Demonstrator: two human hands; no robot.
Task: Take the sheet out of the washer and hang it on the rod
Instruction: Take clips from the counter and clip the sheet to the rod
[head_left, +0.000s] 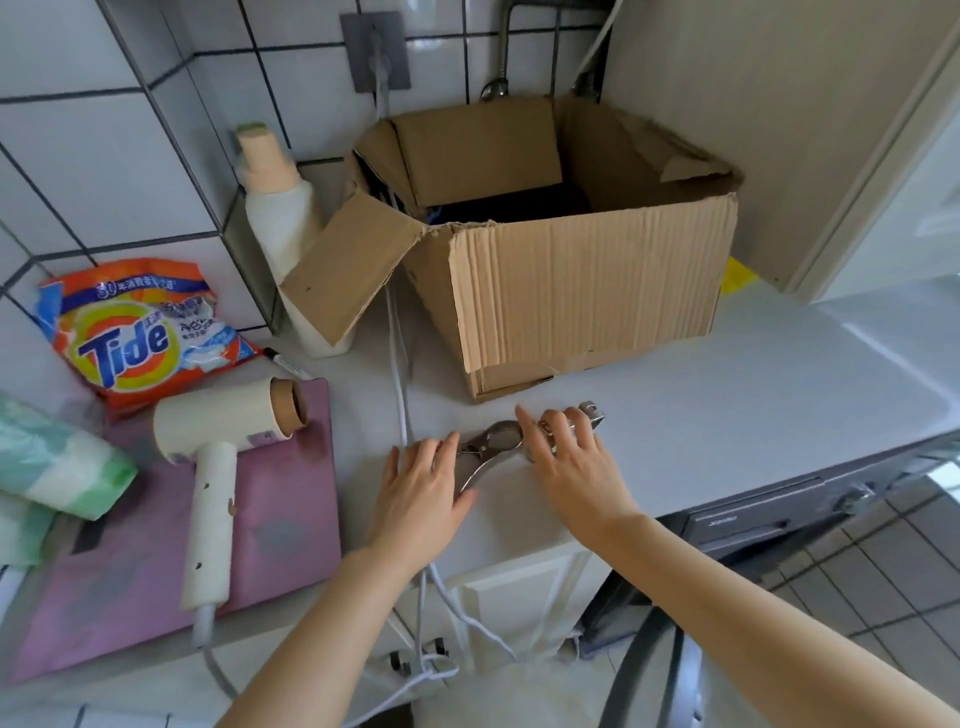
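**Item: laundry counter, hands at metal clips.** All places are given from the cardboard box, which stood open on the white counter.

- **Left hand**: in front of the box's near left corner. The fingers lay spread and nearly straight over the lower end of a metal clip, touching it without curling round it.
- **Right hand**: in front of the box's near face, just beside the left hand. The forefinger was straight. The other fingers were bent over a second clip; whether they pinched it or merely rested on it could not be told.
- **Metal clip, long axis:** it ran slantwise from the left hand's thumb up towards the right hand's forefinger, so both hands met on it.
- **Sheet:** not in view, presumably inside the washer.
- **Washer**: in front of the box and to its right, below the counter edge, with its dark panel showing. Its door could not be made out.
- **Rod:** not in view.
- **Governing relation (judged):** the washer lay below and to the right of both hands, with the right hand nearer. Reaching the sheet would call for dropping down past the counter edge on that side.
- **Stage (judged):** clips being gathered, sheet not yet hung.
- **Left of the box:** a pale bottle, a Tide bag, a hair dryer lying on a pink board, and a white cable.
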